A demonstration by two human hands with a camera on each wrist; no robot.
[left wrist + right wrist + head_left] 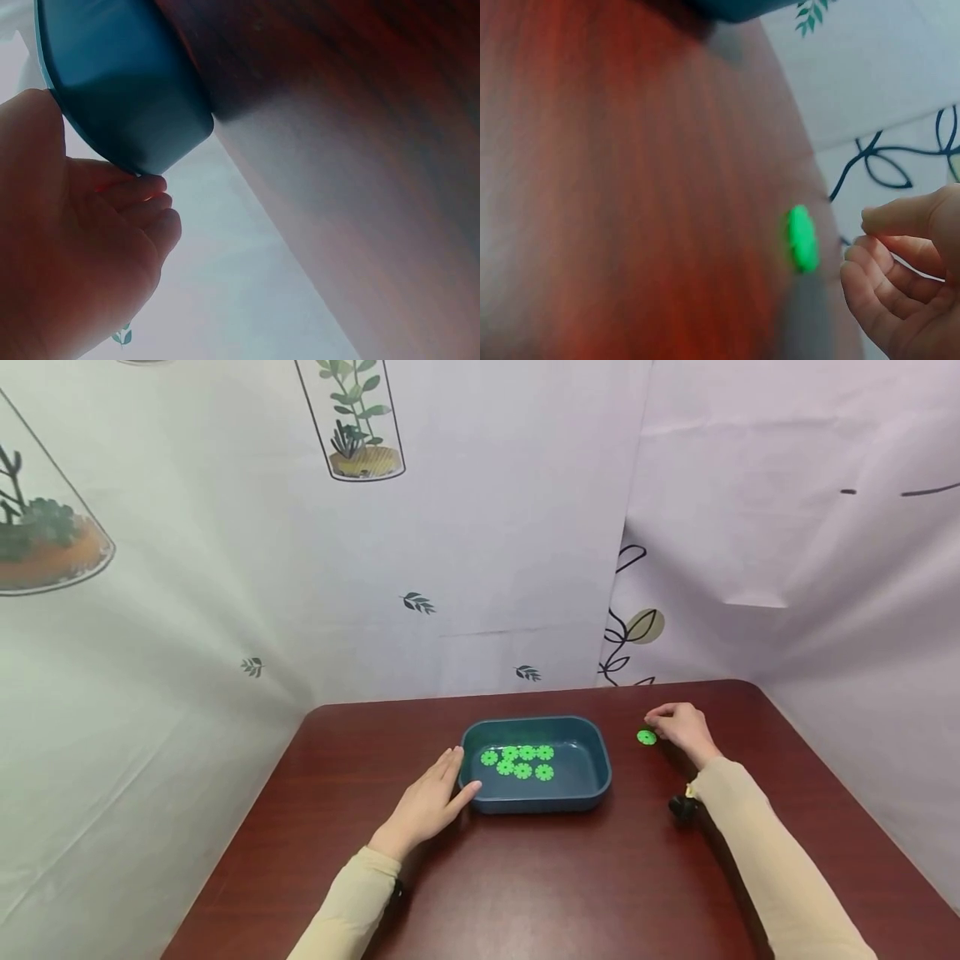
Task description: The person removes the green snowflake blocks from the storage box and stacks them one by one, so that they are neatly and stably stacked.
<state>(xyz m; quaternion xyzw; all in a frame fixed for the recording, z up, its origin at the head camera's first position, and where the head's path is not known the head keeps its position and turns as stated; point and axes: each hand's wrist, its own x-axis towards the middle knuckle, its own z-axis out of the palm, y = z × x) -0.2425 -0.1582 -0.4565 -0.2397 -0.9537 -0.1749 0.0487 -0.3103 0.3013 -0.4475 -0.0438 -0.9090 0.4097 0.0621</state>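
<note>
A dark teal rectangular tray (540, 803) holds several bright green, notched flower-shaped discs (522, 771). At the tray's left end my left hand (423, 802) rests against the rim, fingers extended and thumb spread towards the front corner. In the left wrist view, this hand (97, 232) touches the tray's outer edge (135, 112). To the right of the tray, my right hand (682, 727) is by a single green disc (647, 737). The right wrist view shows a gap between that disc (802, 238) and the loosely bent fingers of the hand (904, 277).
The tray stands on a dark red-brown wooden table (585, 885). A pale cloth backdrop (510, 527) with plant drawings hangs behind the table and along its sides. Below my right forearm is a small black object (682, 808), apparently at the wrist.
</note>
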